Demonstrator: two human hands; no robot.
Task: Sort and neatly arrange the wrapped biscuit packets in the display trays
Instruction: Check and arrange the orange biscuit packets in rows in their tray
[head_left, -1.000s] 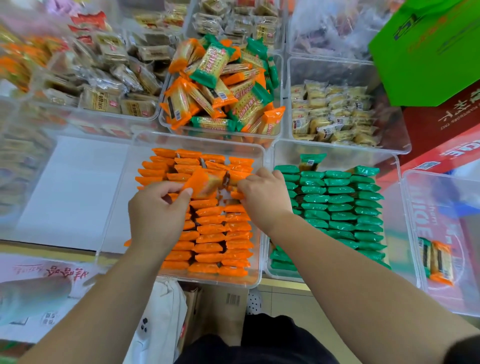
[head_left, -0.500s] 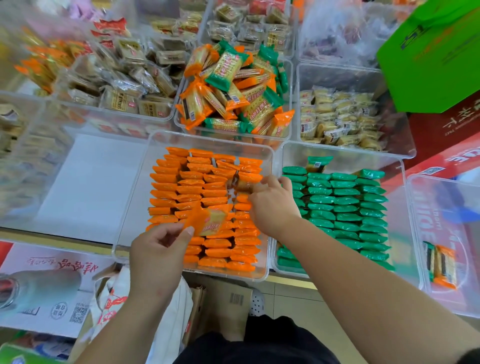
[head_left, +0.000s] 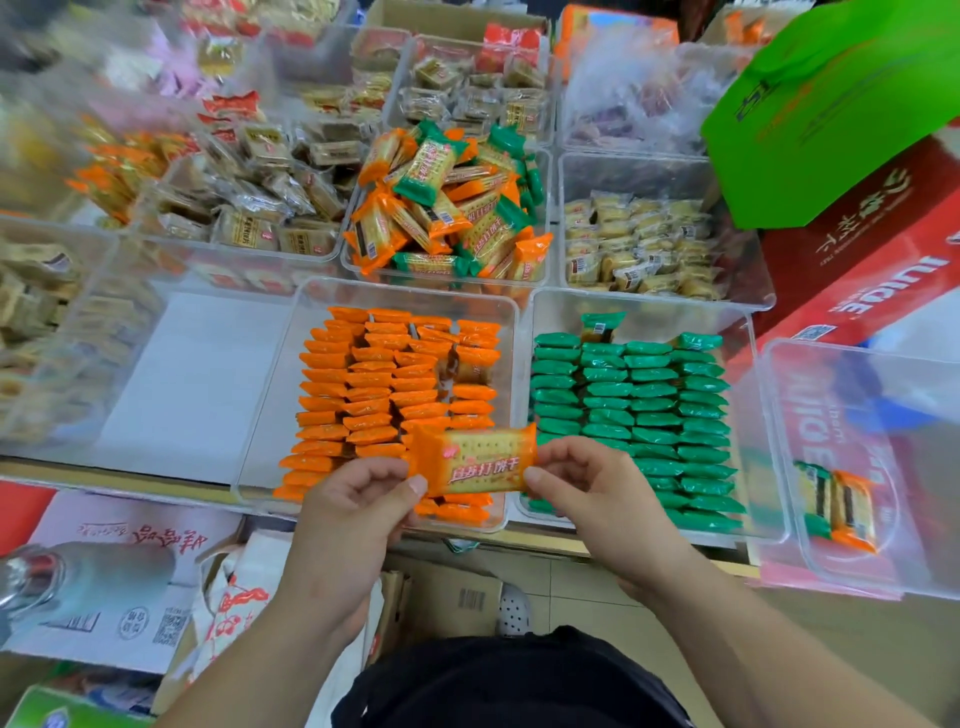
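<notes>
Orange packet (head_left: 475, 460) above packed orange tray (head_left: 405, 293)

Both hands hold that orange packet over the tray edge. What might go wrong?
The orange packet is pinched at its ends by the left hand and right hand above the near rim of the orange tray; a slip may drop it off the shelf. Pressing it into the gap in the right-hand row could topple neighbouring packets.

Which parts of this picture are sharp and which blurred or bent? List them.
Head view: the held orange packet and the rows in the orange tray and green tray are sharp; head view, left edge: the brown packets smear with motion blur; head view: the wide lens bows the tray rims.
</notes>
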